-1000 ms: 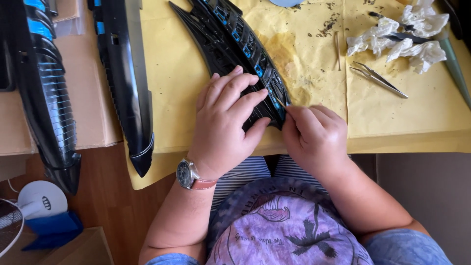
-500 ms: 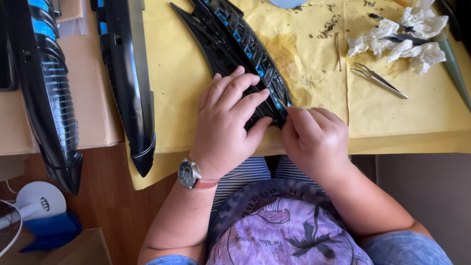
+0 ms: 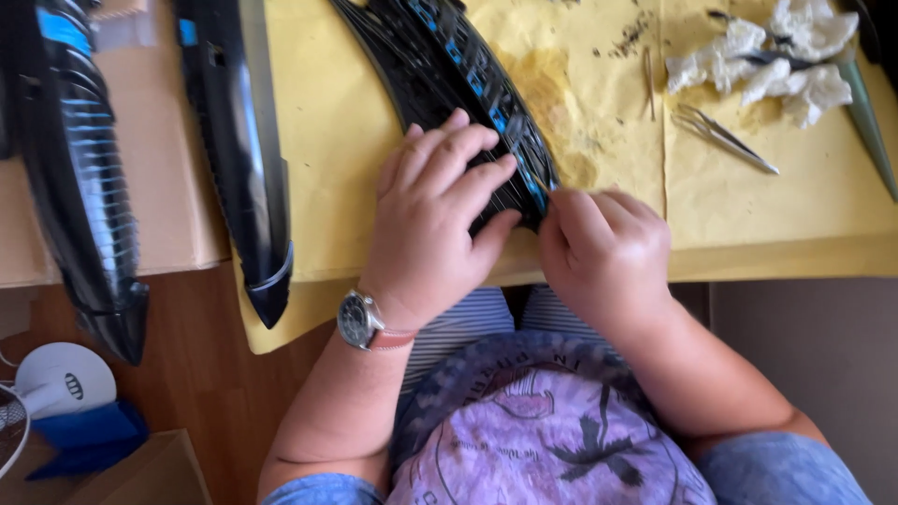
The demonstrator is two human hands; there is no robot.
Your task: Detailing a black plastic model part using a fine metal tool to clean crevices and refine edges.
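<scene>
A long curved black plastic part with blue stripes [image 3: 449,65] lies on yellow paper [image 3: 327,140]. My left hand [image 3: 435,220], with a watch on the wrist, lies flat on the part's near end and presses it down. My right hand [image 3: 603,252] is closed next to it, pinching a thin wooden stick [image 3: 543,185] whose tip touches the part's right edge by the blue stripe.
Two more long black parts, one [image 3: 238,140] and another [image 3: 79,168], lie at the left on brown cardboard [image 3: 178,196]. Tweezers [image 3: 720,136], crumpled white tissue [image 3: 767,61] and a green pointed tool [image 3: 865,117] lie at the right. A small white fan [image 3: 56,383] stands lower left.
Both hands stay on the part's near end. My right hand has shifted slightly up toward the blue stripe.
</scene>
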